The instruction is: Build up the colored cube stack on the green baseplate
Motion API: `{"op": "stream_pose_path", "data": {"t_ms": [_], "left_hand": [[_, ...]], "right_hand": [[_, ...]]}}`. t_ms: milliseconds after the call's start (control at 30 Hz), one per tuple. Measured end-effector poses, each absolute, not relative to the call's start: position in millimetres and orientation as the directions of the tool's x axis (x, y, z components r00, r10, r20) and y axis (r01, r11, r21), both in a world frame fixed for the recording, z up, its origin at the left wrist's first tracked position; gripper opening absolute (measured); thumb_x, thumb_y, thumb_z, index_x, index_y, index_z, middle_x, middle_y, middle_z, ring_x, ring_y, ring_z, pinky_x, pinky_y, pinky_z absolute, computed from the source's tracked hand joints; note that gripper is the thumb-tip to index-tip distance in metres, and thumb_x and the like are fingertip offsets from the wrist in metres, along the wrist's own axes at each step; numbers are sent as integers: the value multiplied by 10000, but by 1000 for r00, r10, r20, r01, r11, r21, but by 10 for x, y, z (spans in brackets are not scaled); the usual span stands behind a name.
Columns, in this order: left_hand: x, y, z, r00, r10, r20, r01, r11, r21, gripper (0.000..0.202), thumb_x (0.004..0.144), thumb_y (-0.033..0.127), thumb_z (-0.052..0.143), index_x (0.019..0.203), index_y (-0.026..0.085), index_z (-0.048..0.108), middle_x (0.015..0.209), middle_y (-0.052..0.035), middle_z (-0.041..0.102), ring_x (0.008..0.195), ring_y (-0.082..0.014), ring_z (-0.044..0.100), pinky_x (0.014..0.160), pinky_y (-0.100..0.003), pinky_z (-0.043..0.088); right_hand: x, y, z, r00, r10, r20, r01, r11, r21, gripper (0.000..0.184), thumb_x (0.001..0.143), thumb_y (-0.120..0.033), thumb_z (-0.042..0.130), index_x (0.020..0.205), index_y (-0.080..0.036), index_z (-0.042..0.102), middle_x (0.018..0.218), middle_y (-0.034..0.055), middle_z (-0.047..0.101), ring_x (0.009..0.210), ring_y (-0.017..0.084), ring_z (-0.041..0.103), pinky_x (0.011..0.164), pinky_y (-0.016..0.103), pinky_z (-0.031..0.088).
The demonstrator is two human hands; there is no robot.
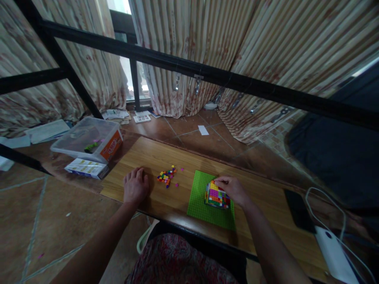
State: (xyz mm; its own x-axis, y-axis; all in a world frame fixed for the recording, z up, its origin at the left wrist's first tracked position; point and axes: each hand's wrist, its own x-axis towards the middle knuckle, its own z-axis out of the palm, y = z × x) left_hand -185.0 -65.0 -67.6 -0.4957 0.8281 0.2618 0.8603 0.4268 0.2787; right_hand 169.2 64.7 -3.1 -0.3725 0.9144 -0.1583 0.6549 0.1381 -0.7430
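A green baseplate (201, 197) lies on the wooden table (166, 157) with a multicoloured block of small bricks (217, 196) built on it. My right hand (232, 188) rests on the block's far right corner, fingers curled in a pinch against its top edge. A little pile of loose coloured bricks (167, 176) lies to the left of the plate. My left hand (135, 186) rests on the table left of that pile, knuckles up and fingers curled under, with nothing visible in it.
A clear plastic box with an orange label (89, 139) sits on flat packs (85, 167) on the floor at the left. A dark phone (298, 210), a white power bank (336, 254) and its cable lie at the table's right end. Black frame bars and curtains stand behind.
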Motion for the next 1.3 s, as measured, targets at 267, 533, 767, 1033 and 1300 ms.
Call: {"op": "stream_pose_path", "data": {"t_ms": [267, 533, 767, 1033, 1300], "left_hand": [[-1858, -657, -686, -481, 835, 268, 870, 418, 261, 413, 919, 332, 405, 1247, 138, 563, 1305, -136, 577, 1170, -310, 497, 1011, -457, 347], [-1840, -660, -659, -495, 830, 257, 859, 424, 286, 401, 908, 310, 421, 1241, 146, 573, 1282, -149, 584, 1169, -308, 500, 1004, -458, 349], [-1830, -671, -659, -493, 832, 253, 858, 419, 296, 388, 915, 304, 418, 1228, 136, 573, 1303, -136, 578, 1174, -308, 500, 1002, -450, 355], [-1831, -680, -655, -495, 832, 250, 855, 414, 312, 386, 906, 305, 441, 1235, 151, 572, 1295, -144, 581, 1171, -301, 507, 1003, -460, 361], [-1849, -682, -648, -489, 830, 268, 863, 414, 289, 383, 897, 301, 443, 1224, 152, 575, 1283, -140, 592, 1165, -302, 512, 985, -454, 371]], "right_hand": [[1683, 638, 5, -436, 896, -91, 677, 259, -689, 299, 819, -411, 535, 816, -217, 762, 816, 40, 746, 761, 199, 657, 716, 310, 458], [1685, 498, 1, -358, 934, 0, 648, 249, -720, 320, 822, -438, 552, 951, -204, 728, 960, 71, 728, 822, 206, 657, 771, 339, 492], [1072, -20, 144, -461, 856, 232, 551, 481, -682, 229, 905, -332, 495, 930, -222, 695, 918, 59, 693, 889, 194, 627, 825, 315, 468], [277, -145, -393, -488, 866, 105, 701, 461, -544, 101, 867, -190, 537, 881, -209, 635, 904, 74, 650, 892, 221, 595, 817, 327, 445], [178, -214, -434, -482, 869, 111, 662, 444, -605, 148, 881, -160, 489, 801, -227, 593, 859, 52, 633, 845, 202, 600, 772, 307, 452]]}}
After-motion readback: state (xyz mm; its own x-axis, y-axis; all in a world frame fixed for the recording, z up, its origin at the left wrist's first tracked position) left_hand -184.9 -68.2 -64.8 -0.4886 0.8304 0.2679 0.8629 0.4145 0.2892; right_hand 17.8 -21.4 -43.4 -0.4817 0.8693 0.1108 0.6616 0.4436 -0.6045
